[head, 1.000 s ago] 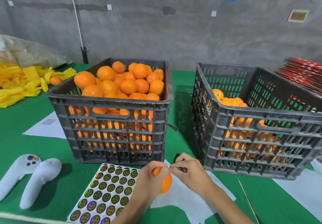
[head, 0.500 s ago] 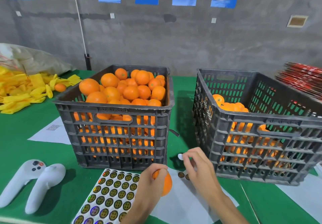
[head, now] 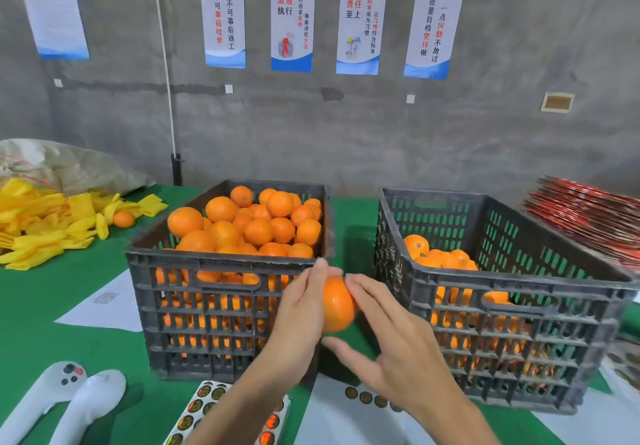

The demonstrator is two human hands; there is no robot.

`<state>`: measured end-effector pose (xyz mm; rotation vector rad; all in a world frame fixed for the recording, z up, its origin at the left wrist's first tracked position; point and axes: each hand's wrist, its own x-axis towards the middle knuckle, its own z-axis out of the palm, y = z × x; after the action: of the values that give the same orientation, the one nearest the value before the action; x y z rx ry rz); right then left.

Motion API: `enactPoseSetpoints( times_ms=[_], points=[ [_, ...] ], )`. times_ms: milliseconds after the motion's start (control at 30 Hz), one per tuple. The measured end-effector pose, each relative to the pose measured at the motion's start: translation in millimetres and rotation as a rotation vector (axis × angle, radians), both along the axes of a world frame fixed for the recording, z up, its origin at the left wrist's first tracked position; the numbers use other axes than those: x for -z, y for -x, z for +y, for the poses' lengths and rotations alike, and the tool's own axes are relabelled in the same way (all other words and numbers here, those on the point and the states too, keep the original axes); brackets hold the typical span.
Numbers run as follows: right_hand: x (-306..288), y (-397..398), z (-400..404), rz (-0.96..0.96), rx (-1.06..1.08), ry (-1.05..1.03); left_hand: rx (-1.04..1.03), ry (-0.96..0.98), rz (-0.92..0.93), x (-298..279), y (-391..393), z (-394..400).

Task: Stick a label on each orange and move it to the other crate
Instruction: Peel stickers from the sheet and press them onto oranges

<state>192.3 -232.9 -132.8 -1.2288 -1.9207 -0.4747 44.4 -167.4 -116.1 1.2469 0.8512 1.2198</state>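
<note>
Both hands on one orange, held up between the two crates.

The left hand [head: 298,309] cups the orange [head: 336,306] from the left, fingers curled round it; the right hand [head: 391,347] clamps it from the right, fingers on top, thumb underneath. It hangs in front of the full crate [head: 207,306], just beside the part-filled crate [head: 519,306]. Below, on the green surface [head: 52,288], lies a sticker sheet [head: 197,410] of round shiny labels, print too small to read. Two white controllers [head: 62,406] rest at left. Wall posters [head: 292,22] read 高效执行, 责任至上, 质量自检坚持做.
</note>
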Motion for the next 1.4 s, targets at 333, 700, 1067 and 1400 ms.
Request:
enactPoseSetpoints(
  times_ms=[333,700,1067,1400],
  points=[
    [-54,-56,29,0.341,0.229,0.019,-0.024,-0.581,0.44,-79,19,65],
    [-34,-76,41,0.355,0.282,-0.079,0.185,0.156,1.559,-94,56,146],
    [-16,-70,46,0.365,0.159,-0.232,-0.009,-0.163,1.226,-98,62,138],
    [57,-29,43,0.222,-0.083,-0.109,0.048,-0.268,-0.087,-26,27,27]
  ],
)
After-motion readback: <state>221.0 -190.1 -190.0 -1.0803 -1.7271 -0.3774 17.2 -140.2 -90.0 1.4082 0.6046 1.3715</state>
